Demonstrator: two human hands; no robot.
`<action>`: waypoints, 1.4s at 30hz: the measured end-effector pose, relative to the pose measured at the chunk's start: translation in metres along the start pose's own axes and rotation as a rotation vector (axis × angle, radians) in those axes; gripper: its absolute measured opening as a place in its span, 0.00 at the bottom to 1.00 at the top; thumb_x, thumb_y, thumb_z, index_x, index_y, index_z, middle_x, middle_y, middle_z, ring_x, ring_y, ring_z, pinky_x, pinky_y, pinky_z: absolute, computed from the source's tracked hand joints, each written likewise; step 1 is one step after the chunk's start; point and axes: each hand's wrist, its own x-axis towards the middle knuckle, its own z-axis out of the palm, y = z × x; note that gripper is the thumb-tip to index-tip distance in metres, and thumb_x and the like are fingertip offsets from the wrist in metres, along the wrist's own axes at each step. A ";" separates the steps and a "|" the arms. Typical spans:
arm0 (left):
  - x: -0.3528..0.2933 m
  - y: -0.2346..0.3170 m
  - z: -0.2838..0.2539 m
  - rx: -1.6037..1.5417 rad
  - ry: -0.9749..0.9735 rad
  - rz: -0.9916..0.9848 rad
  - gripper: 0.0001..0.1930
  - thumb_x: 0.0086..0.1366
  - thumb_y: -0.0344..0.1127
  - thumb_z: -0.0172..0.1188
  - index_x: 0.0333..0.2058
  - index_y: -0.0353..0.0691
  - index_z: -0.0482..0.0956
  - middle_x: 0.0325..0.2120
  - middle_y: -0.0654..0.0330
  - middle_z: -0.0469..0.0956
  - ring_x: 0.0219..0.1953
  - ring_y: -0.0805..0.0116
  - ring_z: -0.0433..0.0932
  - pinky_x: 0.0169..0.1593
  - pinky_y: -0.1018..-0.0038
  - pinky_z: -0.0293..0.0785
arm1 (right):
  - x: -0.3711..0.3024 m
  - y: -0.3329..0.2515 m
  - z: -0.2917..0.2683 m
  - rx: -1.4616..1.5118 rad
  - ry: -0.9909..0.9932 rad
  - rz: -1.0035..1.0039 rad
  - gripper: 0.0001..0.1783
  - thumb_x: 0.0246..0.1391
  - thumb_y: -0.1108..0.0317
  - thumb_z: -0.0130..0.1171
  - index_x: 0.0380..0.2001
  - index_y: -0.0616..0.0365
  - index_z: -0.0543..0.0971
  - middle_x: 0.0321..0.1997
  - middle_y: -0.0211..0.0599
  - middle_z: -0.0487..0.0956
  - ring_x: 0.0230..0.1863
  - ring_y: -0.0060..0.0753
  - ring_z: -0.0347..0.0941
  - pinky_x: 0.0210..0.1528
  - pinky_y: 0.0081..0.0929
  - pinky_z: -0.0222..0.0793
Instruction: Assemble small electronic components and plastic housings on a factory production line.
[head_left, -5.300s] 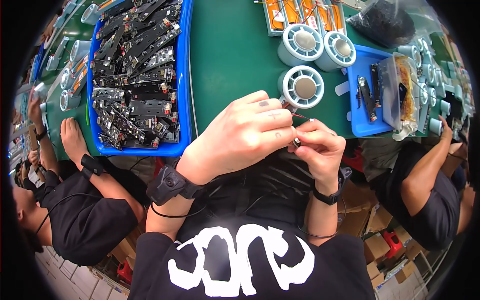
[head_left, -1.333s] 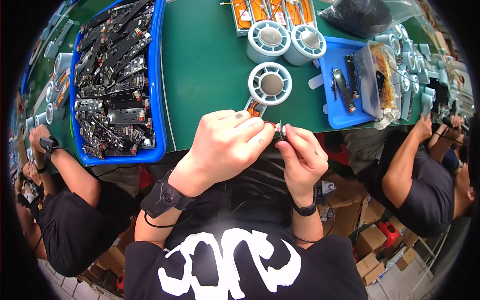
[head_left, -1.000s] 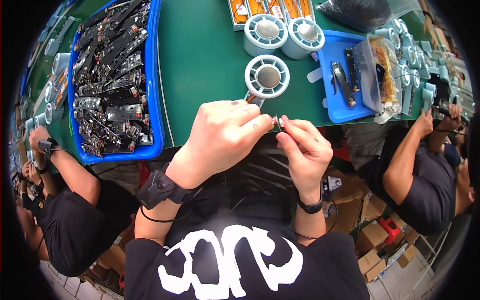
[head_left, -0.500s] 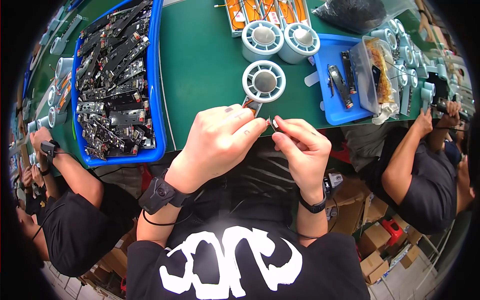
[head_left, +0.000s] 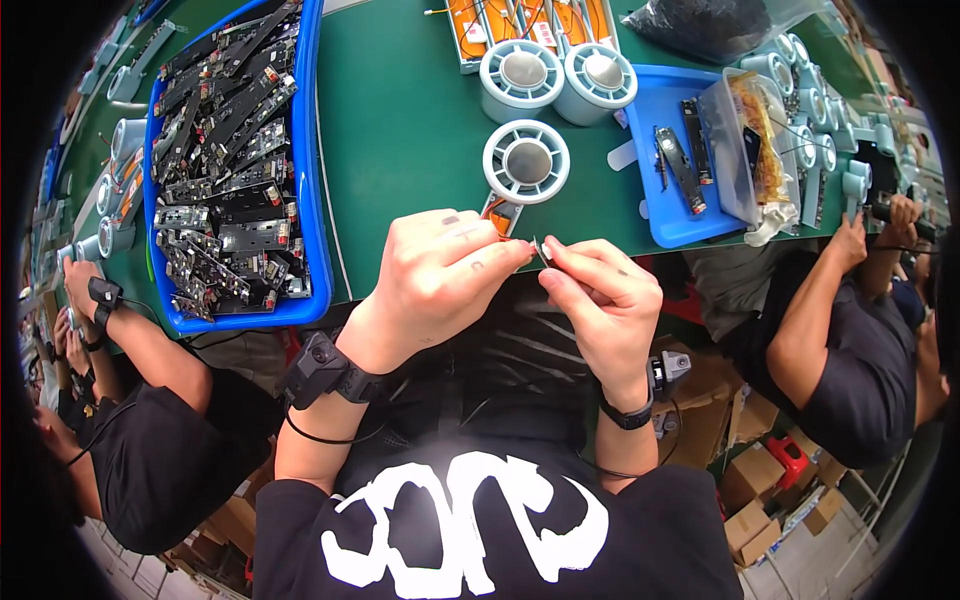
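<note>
My left hand point(head_left: 440, 280) is closed, its thumb and forefinger pinching a tiny piece with a hint of red, too small to name. Facing it, my right hand point(head_left: 608, 305) pinches a small white connector point(head_left: 546, 254) between thumb and forefinger. The two sets of fingertips almost meet, just over the table's near edge. Right beyond them lies a light-blue fan unit point(head_left: 526, 162) with a round spoked head and silver centre. Its handle, with orange inside, runs toward me and is partly hidden behind my left hand.
On the left, a blue tray point(head_left: 322, 200) holds many black circuit boards. Two more fan units point(head_left: 522, 75) with open orange handles lie at the back. A blue tray point(head_left: 655, 215) with boards and a clear box point(head_left: 735, 190) stands right. Co-workers sit on both sides.
Both hands stay in nearly the same place, with the fingertips shifting slightly at the small pieces. My left wrist has turned a little. The fan unit has hardly moved.
</note>
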 end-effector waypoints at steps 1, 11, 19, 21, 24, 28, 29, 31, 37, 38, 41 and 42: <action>0.001 0.000 -0.001 -0.019 -0.008 -0.005 0.13 0.48 0.22 0.73 0.35 0.36 0.85 0.18 0.62 0.74 0.19 0.67 0.73 0.23 0.72 0.67 | 0.000 -0.001 -0.001 -0.033 -0.005 -0.016 0.17 0.51 0.81 0.70 0.47 0.64 0.86 0.36 0.35 0.83 0.27 0.15 0.74 0.27 0.13 0.67; 0.005 0.000 -0.005 -0.016 -0.118 -0.028 0.17 0.49 0.22 0.68 0.40 0.39 0.85 0.19 0.63 0.75 0.19 0.65 0.74 0.23 0.70 0.68 | 0.003 -0.001 -0.006 0.124 -0.048 0.116 0.15 0.52 0.82 0.69 0.45 0.66 0.86 0.36 0.34 0.83 0.28 0.15 0.74 0.28 0.12 0.67; 0.004 -0.006 -0.007 -0.026 -0.127 -0.013 0.16 0.49 0.24 0.68 0.39 0.41 0.85 0.20 0.62 0.77 0.20 0.65 0.75 0.25 0.69 0.67 | 0.009 -0.005 -0.007 0.161 -0.119 0.192 0.14 0.53 0.85 0.66 0.44 0.69 0.85 0.37 0.38 0.83 0.29 0.19 0.78 0.29 0.13 0.71; 0.005 -0.006 -0.008 -0.027 -0.143 -0.021 0.15 0.50 0.25 0.68 0.39 0.40 0.85 0.20 0.62 0.77 0.20 0.65 0.75 0.25 0.69 0.67 | 0.009 -0.004 -0.007 0.173 -0.130 0.202 0.13 0.53 0.85 0.66 0.43 0.69 0.85 0.37 0.38 0.83 0.28 0.20 0.78 0.29 0.13 0.71; 0.005 -0.006 -0.009 -0.032 -0.166 -0.032 0.13 0.51 0.26 0.69 0.38 0.40 0.85 0.20 0.62 0.77 0.20 0.64 0.75 0.25 0.69 0.67 | 0.009 -0.003 -0.008 0.161 -0.125 0.181 0.13 0.54 0.85 0.65 0.44 0.69 0.85 0.37 0.38 0.83 0.28 0.20 0.78 0.28 0.13 0.71; 0.006 -0.003 -0.013 -0.033 -0.185 -0.066 0.13 0.51 0.28 0.71 0.37 0.41 0.83 0.25 0.61 0.79 0.28 0.61 0.81 0.29 0.68 0.75 | 0.009 -0.005 -0.006 0.243 -0.131 0.212 0.14 0.57 0.84 0.63 0.46 0.69 0.84 0.37 0.38 0.83 0.29 0.20 0.78 0.27 0.14 0.71; 0.004 0.002 -0.018 -0.021 -0.155 -0.166 0.15 0.50 0.28 0.72 0.39 0.41 0.83 0.27 0.60 0.79 0.29 0.60 0.81 0.30 0.68 0.76 | 0.009 -0.006 -0.006 0.287 -0.135 0.233 0.14 0.58 0.83 0.62 0.48 0.69 0.83 0.37 0.39 0.83 0.29 0.21 0.78 0.26 0.14 0.71; 0.001 0.012 -0.026 0.001 -0.093 -0.366 0.20 0.49 0.27 0.74 0.43 0.40 0.82 0.30 0.57 0.79 0.33 0.58 0.81 0.33 0.67 0.78 | 0.011 -0.007 -0.006 0.293 -0.119 0.246 0.14 0.59 0.82 0.61 0.49 0.68 0.82 0.38 0.39 0.83 0.29 0.21 0.79 0.26 0.15 0.71; -0.014 0.014 -0.016 0.033 0.045 -0.409 0.24 0.49 0.26 0.75 0.47 0.37 0.80 0.33 0.55 0.78 0.36 0.56 0.81 0.37 0.66 0.80 | 0.011 -0.016 0.004 0.290 -0.083 0.226 0.16 0.62 0.80 0.58 0.53 0.68 0.79 0.40 0.40 0.82 0.30 0.23 0.79 0.25 0.17 0.72; -0.015 0.016 -0.013 0.043 0.064 -0.395 0.23 0.50 0.25 0.74 0.47 0.37 0.80 0.33 0.55 0.79 0.36 0.56 0.81 0.37 0.66 0.80 | 0.011 -0.017 0.005 0.289 -0.087 0.220 0.16 0.62 0.80 0.58 0.53 0.68 0.79 0.40 0.40 0.82 0.30 0.23 0.79 0.25 0.17 0.72; -0.013 0.014 -0.009 0.072 0.105 -0.338 0.21 0.51 0.23 0.73 0.46 0.37 0.81 0.33 0.55 0.79 0.35 0.57 0.81 0.37 0.68 0.80 | 0.008 -0.016 0.010 0.259 -0.075 0.185 0.14 0.63 0.79 0.57 0.52 0.68 0.79 0.41 0.41 0.81 0.29 0.23 0.79 0.25 0.17 0.73; -0.011 0.012 -0.008 0.085 0.120 -0.295 0.20 0.52 0.22 0.72 0.46 0.37 0.82 0.33 0.55 0.80 0.34 0.59 0.82 0.36 0.69 0.80 | 0.008 -0.015 0.011 0.257 -0.074 0.181 0.14 0.63 0.79 0.57 0.52 0.68 0.79 0.41 0.41 0.81 0.29 0.23 0.79 0.25 0.17 0.73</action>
